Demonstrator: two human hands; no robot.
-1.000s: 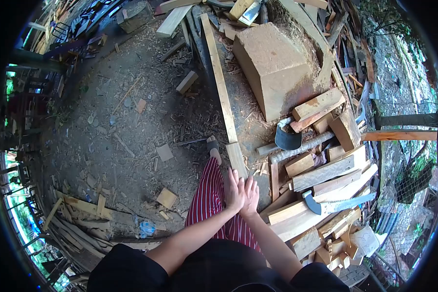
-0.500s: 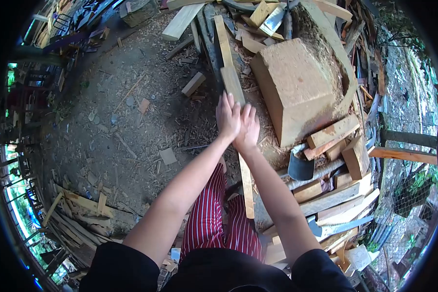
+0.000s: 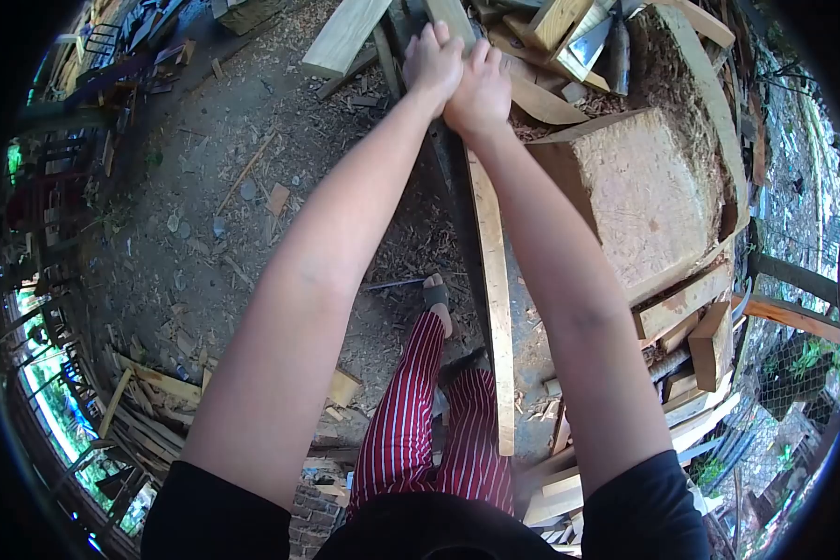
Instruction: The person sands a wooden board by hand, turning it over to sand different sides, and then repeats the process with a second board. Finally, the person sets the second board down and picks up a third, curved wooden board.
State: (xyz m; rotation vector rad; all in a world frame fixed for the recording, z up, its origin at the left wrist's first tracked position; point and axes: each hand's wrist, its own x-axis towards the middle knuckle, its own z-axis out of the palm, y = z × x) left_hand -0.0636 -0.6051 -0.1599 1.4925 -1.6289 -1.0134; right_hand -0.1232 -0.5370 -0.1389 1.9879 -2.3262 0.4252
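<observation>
Both arms reach far forward, hands side by side and touching. My left hand [image 3: 434, 67] is closed on a wooden block [image 3: 451, 15], its fingers curled over the top. Beside it, my right hand [image 3: 479, 91] grips the same block from the right. The block lies along a long narrow wooden strip [image 3: 493, 280], whose near end reaches back to my legs. Palms and fingers hide most of the block, and the top of the view cuts off its far end. Under the strip runs a dark beam [image 3: 457, 201].
A large cut wood chunk [image 3: 639, 196] stands to the right of the strip. Stacked offcuts [image 3: 686, 303] lie below it. A pale board [image 3: 347, 37] is at upper left. Wood chips cover the ground [image 3: 280, 243]. My sandalled foot [image 3: 436, 294] is left of the beam.
Both hands have slid forward, away from me, along the strip with the wooden block. My arms are now stretched out straighter, and the view has shifted forward.
</observation>
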